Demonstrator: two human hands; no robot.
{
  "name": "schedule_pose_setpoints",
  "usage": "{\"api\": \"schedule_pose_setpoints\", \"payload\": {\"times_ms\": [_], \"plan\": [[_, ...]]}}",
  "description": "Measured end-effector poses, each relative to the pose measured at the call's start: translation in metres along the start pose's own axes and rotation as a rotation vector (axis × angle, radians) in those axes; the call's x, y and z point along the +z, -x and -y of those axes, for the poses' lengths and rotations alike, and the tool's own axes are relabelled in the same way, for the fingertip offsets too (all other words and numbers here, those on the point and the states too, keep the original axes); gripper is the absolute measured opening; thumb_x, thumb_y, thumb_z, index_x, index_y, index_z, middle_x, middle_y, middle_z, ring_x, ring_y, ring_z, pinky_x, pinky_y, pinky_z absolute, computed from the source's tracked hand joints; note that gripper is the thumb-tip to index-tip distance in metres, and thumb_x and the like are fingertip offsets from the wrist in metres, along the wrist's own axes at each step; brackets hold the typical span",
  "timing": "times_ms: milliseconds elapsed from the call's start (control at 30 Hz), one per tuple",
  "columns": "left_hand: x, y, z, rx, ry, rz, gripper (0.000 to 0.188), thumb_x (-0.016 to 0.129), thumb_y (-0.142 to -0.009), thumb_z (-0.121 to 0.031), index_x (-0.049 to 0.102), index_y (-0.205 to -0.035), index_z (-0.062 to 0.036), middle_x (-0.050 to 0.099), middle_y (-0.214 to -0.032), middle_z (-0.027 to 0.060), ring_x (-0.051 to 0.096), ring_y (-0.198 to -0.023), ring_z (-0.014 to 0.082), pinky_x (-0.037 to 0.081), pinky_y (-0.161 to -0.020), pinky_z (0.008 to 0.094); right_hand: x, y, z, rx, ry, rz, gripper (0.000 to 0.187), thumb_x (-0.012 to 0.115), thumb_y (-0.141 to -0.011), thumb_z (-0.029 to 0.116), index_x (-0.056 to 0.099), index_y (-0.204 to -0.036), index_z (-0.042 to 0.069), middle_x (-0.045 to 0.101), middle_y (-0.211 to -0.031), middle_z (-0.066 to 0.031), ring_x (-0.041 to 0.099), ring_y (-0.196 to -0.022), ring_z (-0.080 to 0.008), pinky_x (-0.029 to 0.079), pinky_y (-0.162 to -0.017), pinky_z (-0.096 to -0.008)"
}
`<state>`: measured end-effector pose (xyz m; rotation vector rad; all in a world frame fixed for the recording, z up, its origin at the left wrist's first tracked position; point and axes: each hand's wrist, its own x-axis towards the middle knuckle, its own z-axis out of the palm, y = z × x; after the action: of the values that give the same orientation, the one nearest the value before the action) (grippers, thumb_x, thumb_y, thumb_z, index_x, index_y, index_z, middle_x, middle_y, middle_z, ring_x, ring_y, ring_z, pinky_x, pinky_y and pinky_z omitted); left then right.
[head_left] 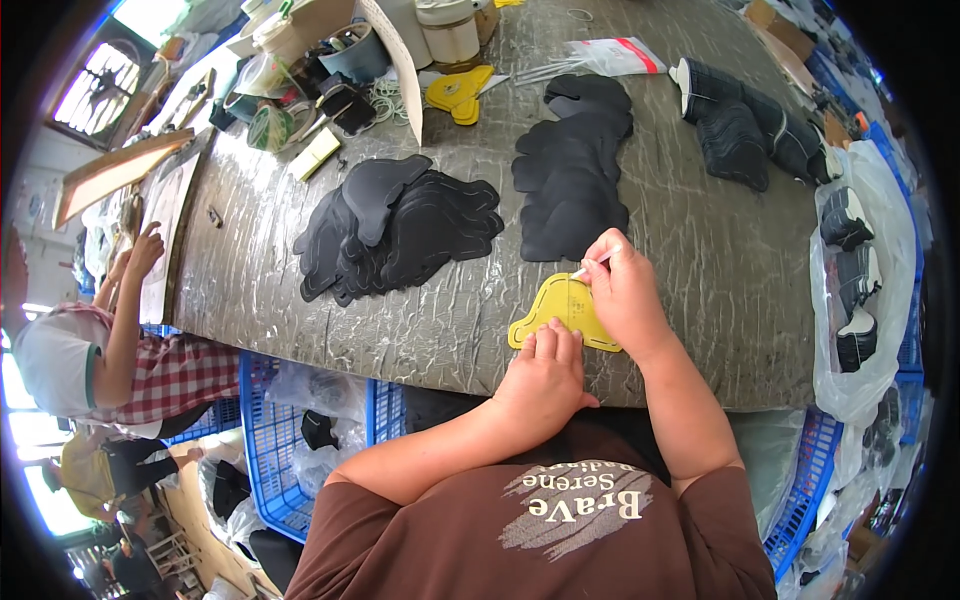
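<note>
A yellow template (pixel 556 302) with slots along its curved edge lies flat on the table near its front edge. My left hand (pixel 542 372) presses its lower part down, fingers stretched out and holding nothing. My right hand (pixel 628 305) pinches a thin white marking pen (pixel 580 273), its tip at the template's upper edge. Whether a black piece lies under the template is hidden. Just beyond, black cut pieces (pixel 572 185) overlap in a row. To the left is a loose heap of black pieces (pixel 430 230), several with pale outlines.
Containers and tools crowd the back left, with a grey tub (pixel 357 58) and another yellow template (pixel 460 92). Black rolled bundles (pixel 740 105) lie back right, beside a plastic bag (pixel 868 280) of black items. Blue crates (pixel 262 440) stand below. A co-worker (pixel 110 365) works at left.
</note>
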<state>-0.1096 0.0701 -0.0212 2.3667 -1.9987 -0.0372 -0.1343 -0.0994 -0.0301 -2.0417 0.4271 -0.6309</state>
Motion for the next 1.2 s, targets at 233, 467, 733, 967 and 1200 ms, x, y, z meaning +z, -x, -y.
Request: {"api": "schedule_pose_setpoints", "payload": {"times_ms": [233, 467, 733, 967, 1200], "plan": [[-0.001, -0.001, 0.000, -0.001, 0.026, 0.002, 0.081, 0.061, -0.079, -0.057, 0.055, -0.124, 0.0106, 0.053, -0.121, 0.0315, 0.054, -0.110, 0.0368, 0.051, -0.090, 0.0370, -0.005, 0.003, -0.004, 0.010, 0.026, -0.007, 0.007, 0.053, -0.091, -0.005, 0.049, -0.086, 0.000, 0.060, -0.076, -0.0090, 0.066, -0.070, -0.0172, 0.053, -0.065, -0.0299], [0.000, 0.000, 0.001, -0.008, 0.055, -0.001, 0.081, 0.061, -0.080, -0.056, 0.055, -0.124, 0.0114, 0.053, -0.122, 0.0322, 0.053, -0.111, 0.0384, 0.051, -0.091, 0.0375, -0.014, 0.017, -0.008, 0.053, -0.011, -0.035, 0.006, 0.054, -0.091, -0.004, 0.050, -0.088, 0.000, 0.061, -0.081, -0.0092, 0.066, -0.072, -0.0169, 0.053, -0.066, -0.0296], [-0.001, 0.000, 0.001, 0.010, 0.033, -0.016, 0.081, 0.063, -0.078, -0.056, 0.055, -0.124, 0.0112, 0.054, -0.121, 0.0330, 0.054, -0.109, 0.0388, 0.052, -0.089, 0.0372, -0.014, 0.040, -0.012, -0.071, -0.009, -0.148, 0.010, 0.058, -0.088, -0.003, 0.049, -0.090, 0.001, 0.063, -0.080, -0.0137, 0.064, -0.070, -0.0285, 0.051, -0.064, -0.0356], [-0.001, -0.002, 0.002, 0.005, 0.039, -0.012, 0.082, 0.063, -0.077, -0.056, 0.056, -0.123, 0.0112, 0.054, -0.121, 0.0328, 0.055, -0.108, 0.0379, 0.052, -0.089, 0.0365, -0.019, 0.057, -0.012, -0.062, -0.029, -0.146, 0.012, 0.059, -0.087, -0.004, 0.049, -0.090, 0.001, 0.063, -0.085, -0.0147, 0.064, -0.071, -0.0292, 0.051, -0.064, -0.0349], [-0.001, -0.001, 0.001, 0.001, 0.048, -0.007, 0.082, 0.064, -0.077, -0.055, 0.055, -0.124, 0.0113, 0.053, -0.122, 0.0324, 0.054, -0.108, 0.0377, 0.052, -0.087, 0.0362, -0.025, 0.084, -0.011, -0.105, 0.015, -0.181, 0.012, 0.059, -0.088, -0.006, 0.049, -0.089, 0.001, 0.063, -0.084, -0.0154, 0.063, -0.071, -0.0275, 0.052, -0.064, -0.0333]]}}
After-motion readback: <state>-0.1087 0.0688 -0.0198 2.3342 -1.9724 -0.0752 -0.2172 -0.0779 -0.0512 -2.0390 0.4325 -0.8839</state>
